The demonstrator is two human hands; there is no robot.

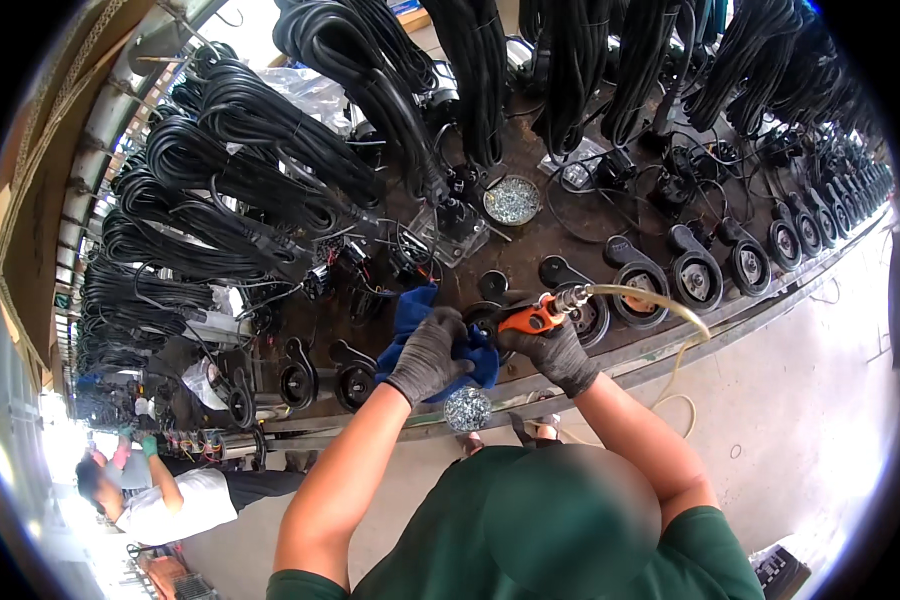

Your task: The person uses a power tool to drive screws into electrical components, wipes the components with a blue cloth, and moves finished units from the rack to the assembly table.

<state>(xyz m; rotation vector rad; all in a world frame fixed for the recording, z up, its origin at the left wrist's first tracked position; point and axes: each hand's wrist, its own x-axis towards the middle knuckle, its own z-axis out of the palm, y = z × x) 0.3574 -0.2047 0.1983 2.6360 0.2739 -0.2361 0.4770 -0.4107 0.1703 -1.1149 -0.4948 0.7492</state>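
Observation:
My left hand (pixel 433 354), in a grey knit glove, is closed on a crumpled blue cloth (pixel 410 312) at the table's near edge. My right hand (pixel 558 354), gloved alike, grips an orange air tool (pixel 532 318). A metal coupling joins the tool to a pale hose (pixel 660 299). Between my hands is a dark round part (pixel 484 318), partly covered by the cloth and the tool; the tool's tip cannot be made out. A round container of small metal pieces (pixel 467 409) sits just below my left hand.
Black wheel-like parts with arms (pixel 697 278) line the table's near edge. Bundled black cables (pixel 260 110) fill the far and left sides. A dish of small metal pieces (pixel 512 200) and a metal block (pixel 448 236) lie mid-table. Another person (pixel 175 500) works at lower left.

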